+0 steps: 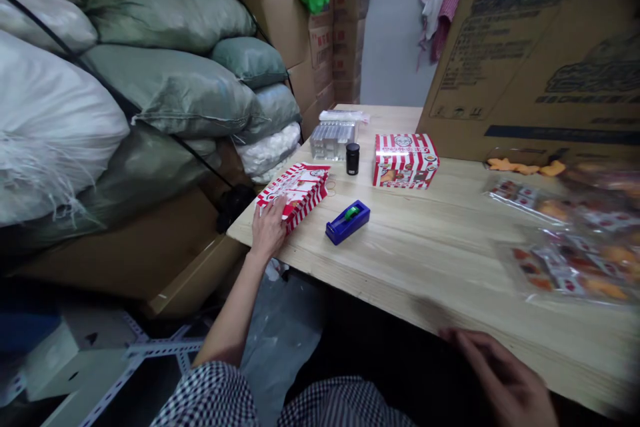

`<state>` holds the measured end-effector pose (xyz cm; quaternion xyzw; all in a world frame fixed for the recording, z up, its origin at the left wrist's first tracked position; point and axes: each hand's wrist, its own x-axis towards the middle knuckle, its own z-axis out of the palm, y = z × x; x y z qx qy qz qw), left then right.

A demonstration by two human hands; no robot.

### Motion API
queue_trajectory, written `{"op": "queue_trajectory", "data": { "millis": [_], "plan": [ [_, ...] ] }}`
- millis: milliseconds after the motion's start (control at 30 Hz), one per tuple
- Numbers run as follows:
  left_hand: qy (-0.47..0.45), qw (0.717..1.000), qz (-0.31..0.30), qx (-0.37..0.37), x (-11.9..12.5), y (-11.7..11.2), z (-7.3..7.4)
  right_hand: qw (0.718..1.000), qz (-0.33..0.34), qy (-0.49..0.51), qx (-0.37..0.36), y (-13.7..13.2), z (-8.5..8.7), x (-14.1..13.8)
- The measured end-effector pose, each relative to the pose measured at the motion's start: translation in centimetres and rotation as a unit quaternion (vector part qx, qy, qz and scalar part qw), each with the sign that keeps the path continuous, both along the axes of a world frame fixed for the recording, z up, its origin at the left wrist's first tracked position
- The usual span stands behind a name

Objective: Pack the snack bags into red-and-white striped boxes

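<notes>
My left hand (pixel 270 230) is on the near end of a red-and-white striped carton (pixel 305 188), its fingers closed over the edge. The carton looks folded flat or stacked and lies at the table's left edge. My right hand (pixel 500 373), blurred by motion, hovers at the front edge of the table; its fingers are too smeared to read. A blue tape dispenser (pixel 347 221) with a green roll sits just right of the carton. Farther back stands an upright striped box (pixel 405 161), made up and printed with pictures.
A small black jar (pixel 353 159) stands before clear plastic packs (pixel 333 140). Clear bags of small items (pixel 570 260) lie on the table's right (pixel 420 247), below a large cardboard box (pixel 525 60). Stuffed sacks (pixel 185 87) are piled at left.
</notes>
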<state>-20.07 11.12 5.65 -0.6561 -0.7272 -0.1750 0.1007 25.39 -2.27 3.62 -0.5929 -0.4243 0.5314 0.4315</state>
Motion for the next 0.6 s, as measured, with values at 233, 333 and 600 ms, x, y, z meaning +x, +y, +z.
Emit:
{"op": "queue_trajectory", "data": {
  "millis": [233, 333, 600],
  "plan": [
    [-0.318, 0.92, -0.194, 0.118, 13.2, -8.6, 1.6, 0.973, 0.055, 0.221, 0.021, 3.8, 2.3, -7.4],
    [-0.626, 0.772, -0.107, 0.022, 19.9, -12.7, 0.0, 0.953, -0.008, 0.302, 0.034, 4.3, 2.3, -7.3],
    [-0.693, 0.711, -0.107, -0.058, 22.5, -11.2, -1.2, 0.975, -0.063, 0.215, 0.01, 1.9, 0.3, -1.5]
  ]
}}
